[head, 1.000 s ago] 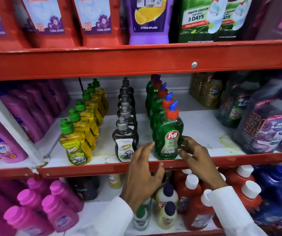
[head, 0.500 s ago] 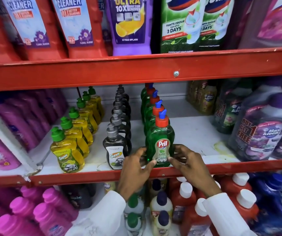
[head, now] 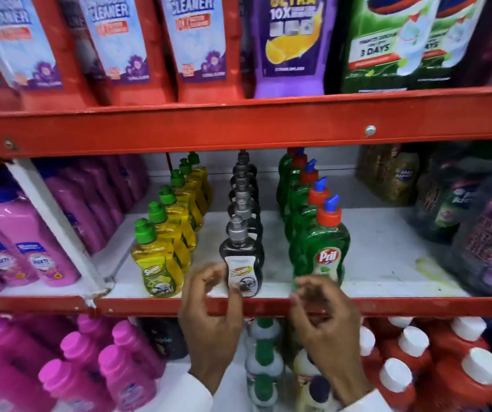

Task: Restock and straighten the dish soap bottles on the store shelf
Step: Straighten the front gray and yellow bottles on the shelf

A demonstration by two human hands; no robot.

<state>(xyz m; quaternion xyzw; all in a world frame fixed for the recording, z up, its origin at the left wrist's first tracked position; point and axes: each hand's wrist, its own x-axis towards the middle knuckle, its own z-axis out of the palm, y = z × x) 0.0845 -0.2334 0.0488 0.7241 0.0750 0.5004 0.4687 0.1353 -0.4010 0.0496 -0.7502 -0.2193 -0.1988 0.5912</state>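
Three rows of dish soap bottles run front to back on the white middle shelf [head: 387, 251]. Yellow bottles with green caps [head: 155, 263] stand on the left, black Super bottles with grey pumps [head: 243, 248] in the middle, and green Pril bottles with red and blue caps [head: 325, 245] on the right. My left hand [head: 209, 310] pinches the base of the front black bottle, thumb on its label and fingers at its left side. My right hand [head: 325, 319] hovers just in front of the front Pril bottle, fingers loosely curled and apart, blurred, holding nothing.
The red shelf lip [head: 432, 306] crosses under both hands. Pink bottles [head: 15, 251] fill the left bay; large dark purple bottles [head: 491, 242] crowd the right. Below are pink bottles [head: 90, 367] and red bottles with white caps [head: 411, 367]. A red beam [head: 209, 126] carries cleaner bottles above.
Both hands let go of the front Pril bottle. My left hand moved left onto the front black bottle, and my right hand drew back slightly. The camera tilted up.
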